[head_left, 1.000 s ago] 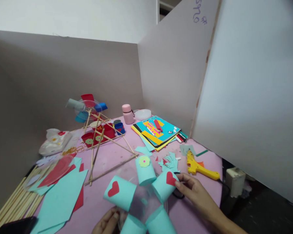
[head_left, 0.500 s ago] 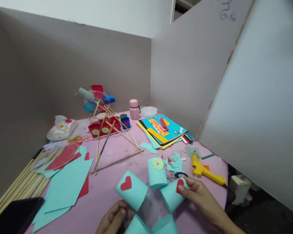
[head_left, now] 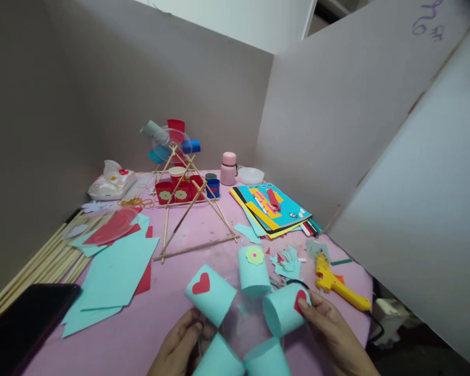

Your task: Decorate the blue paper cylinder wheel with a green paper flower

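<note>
Several light-blue paper cylinders sit in a ring around a clear plastic disc (head_left: 238, 326) at the bottom centre. My left hand (head_left: 182, 339) is closed at the ring's left side, its fingers pinching what looks like the clear disc's edge, close under a cylinder with a red heart (head_left: 209, 292). On the right, my right hand (head_left: 329, 324) grips another heart-marked cylinder (head_left: 284, 310), thumb on the heart. A cylinder with a yellow-green flower (head_left: 254, 277) points away from me. Two plain cylinders lie nearest me, partly cut off by the frame's edge.
A stick frame (head_left: 196, 209) with a wheel of coloured cups (head_left: 172, 141) stands at the back. On the right lie a yellow glue gun (head_left: 337, 284), scissors (head_left: 293, 283) and paper scraps (head_left: 288, 261). Blue paper sheets (head_left: 113, 277), wooden sticks (head_left: 50, 266) and a phone (head_left: 31, 318) are left.
My view has turned slightly, shifting the background. The cylinder in my right hand has tilted a little, showing more of its open end. Both hands keep their grip.
</note>
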`<state>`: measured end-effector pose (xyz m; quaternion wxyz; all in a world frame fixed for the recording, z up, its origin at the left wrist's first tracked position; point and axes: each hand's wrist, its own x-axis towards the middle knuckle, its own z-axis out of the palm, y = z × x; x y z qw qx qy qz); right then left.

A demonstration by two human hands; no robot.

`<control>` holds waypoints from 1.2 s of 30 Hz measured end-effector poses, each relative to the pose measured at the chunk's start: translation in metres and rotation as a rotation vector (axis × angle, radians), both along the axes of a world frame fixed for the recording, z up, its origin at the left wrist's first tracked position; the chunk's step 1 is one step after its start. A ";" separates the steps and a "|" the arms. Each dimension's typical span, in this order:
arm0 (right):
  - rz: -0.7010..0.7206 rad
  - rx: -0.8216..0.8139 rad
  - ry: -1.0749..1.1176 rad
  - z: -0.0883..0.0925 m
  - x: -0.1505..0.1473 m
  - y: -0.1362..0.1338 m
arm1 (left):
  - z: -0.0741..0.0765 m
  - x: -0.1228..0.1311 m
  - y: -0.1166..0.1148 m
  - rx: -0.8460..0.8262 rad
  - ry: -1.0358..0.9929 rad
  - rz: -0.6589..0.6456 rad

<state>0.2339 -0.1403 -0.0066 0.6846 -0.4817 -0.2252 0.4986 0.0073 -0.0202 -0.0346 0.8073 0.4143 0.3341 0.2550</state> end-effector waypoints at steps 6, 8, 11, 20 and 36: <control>-0.056 -0.031 0.067 -0.001 -0.008 0.002 | -0.008 -0.003 -0.001 -0.080 -0.126 -0.017; -0.058 -0.034 0.080 -0.004 -0.009 0.001 | -0.011 -0.004 0.000 -0.101 -0.152 -0.005; -0.075 -0.052 0.048 -0.008 -0.005 -0.002 | -0.014 -0.006 0.001 -0.105 -0.165 -0.003; -0.212 -0.147 -0.660 0.039 0.030 0.017 | 0.002 -0.005 0.002 -0.080 -0.084 -0.056; 0.405 -0.226 -0.449 0.040 0.022 0.049 | 0.016 -0.006 0.006 0.091 0.081 -0.217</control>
